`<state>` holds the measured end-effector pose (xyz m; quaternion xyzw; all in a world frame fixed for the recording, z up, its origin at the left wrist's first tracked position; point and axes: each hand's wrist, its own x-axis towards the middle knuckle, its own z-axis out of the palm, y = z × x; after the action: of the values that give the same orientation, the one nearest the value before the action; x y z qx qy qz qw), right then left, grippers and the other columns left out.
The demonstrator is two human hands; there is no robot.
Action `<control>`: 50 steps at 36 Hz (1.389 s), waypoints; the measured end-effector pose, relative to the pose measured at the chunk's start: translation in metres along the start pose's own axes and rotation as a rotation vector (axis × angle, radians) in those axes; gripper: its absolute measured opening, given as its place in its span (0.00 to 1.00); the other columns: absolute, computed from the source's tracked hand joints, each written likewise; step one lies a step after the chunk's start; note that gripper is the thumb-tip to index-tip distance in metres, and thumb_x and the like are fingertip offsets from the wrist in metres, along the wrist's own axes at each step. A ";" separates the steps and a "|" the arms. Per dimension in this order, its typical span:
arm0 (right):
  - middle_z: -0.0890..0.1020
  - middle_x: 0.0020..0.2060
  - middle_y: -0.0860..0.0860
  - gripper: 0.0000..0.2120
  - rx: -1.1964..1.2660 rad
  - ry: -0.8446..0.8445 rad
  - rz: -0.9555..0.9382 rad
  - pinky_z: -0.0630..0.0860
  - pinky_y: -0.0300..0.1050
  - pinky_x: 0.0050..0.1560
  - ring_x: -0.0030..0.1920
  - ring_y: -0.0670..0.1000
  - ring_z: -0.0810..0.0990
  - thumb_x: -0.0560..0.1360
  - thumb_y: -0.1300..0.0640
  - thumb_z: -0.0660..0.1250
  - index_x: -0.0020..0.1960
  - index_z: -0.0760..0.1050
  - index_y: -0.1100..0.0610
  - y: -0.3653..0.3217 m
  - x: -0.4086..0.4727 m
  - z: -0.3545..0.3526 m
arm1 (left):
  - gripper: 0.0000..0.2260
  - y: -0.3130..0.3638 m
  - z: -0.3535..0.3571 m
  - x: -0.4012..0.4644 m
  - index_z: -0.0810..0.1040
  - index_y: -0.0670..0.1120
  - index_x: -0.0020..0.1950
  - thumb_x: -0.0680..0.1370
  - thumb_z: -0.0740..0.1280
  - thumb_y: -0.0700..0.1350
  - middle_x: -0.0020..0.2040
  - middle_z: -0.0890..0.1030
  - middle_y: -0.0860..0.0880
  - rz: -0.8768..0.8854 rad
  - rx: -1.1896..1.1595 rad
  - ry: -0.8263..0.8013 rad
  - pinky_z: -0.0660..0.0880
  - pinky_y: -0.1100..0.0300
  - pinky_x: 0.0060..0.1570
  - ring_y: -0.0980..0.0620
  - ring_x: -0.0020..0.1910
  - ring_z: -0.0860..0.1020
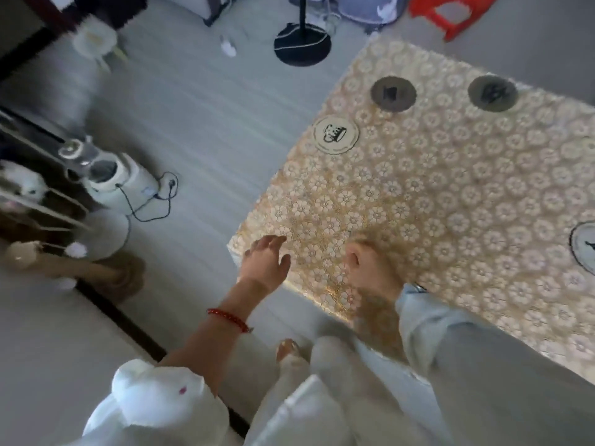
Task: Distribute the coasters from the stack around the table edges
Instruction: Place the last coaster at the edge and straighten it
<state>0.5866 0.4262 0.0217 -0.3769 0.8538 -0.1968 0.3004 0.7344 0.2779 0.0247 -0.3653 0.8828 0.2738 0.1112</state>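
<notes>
A table [450, 204] covered with a gold and white flower-pattern cloth fills the right side. Round coasters lie near its edges: a white one with a dark cup print [336, 134] by the left edge, two grey ones [393, 93] [493, 93] along the far edge, and one cut off at the right border [584, 247]. My left hand [267, 260] hovers over the near left corner, fingers spread, holding nothing. My right hand [370, 268] rests over the near edge with fingers curled; it is blurred and I see no coaster in it. No stack is in view.
Grey floor lies left of the table. A black round lamp base [302, 43] stands beyond the far corner, a red plastic stool [450, 14] at the top right. A white appliance with a cable [122, 181] and a cat tree [48, 246] sit at the left.
</notes>
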 end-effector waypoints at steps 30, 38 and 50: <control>0.63 0.65 0.63 0.37 -0.012 0.481 0.660 0.69 0.60 0.61 0.66 0.63 0.61 0.71 0.47 0.67 0.68 0.54 0.66 0.112 0.382 -0.169 | 0.27 0.125 -0.012 0.435 0.42 0.50 0.74 0.79 0.47 0.57 0.76 0.40 0.45 0.484 0.395 -0.021 0.47 0.41 0.71 0.44 0.74 0.39; 0.77 0.50 0.62 0.12 0.312 0.700 0.493 0.75 0.54 0.37 0.46 0.64 0.78 0.74 0.67 0.56 0.56 0.62 0.63 0.097 0.363 -0.176 | 0.25 0.128 -0.024 0.432 0.45 0.52 0.74 0.79 0.48 0.56 0.77 0.43 0.48 0.448 0.331 -0.092 0.45 0.41 0.71 0.46 0.75 0.41; 0.72 0.36 0.46 0.12 0.637 0.804 0.319 0.67 0.39 0.33 0.37 0.47 0.71 0.72 0.72 0.54 0.46 0.64 0.56 0.082 0.206 -0.115 | 0.22 0.111 -0.021 0.273 0.59 0.48 0.71 0.78 0.57 0.49 0.75 0.57 0.45 0.440 0.131 -0.014 0.54 0.41 0.71 0.45 0.74 0.53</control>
<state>0.3574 0.3342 -0.0145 -0.0274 0.8463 -0.5267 0.0756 0.4623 0.1713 -0.0217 -0.1539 0.9562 0.2361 0.0784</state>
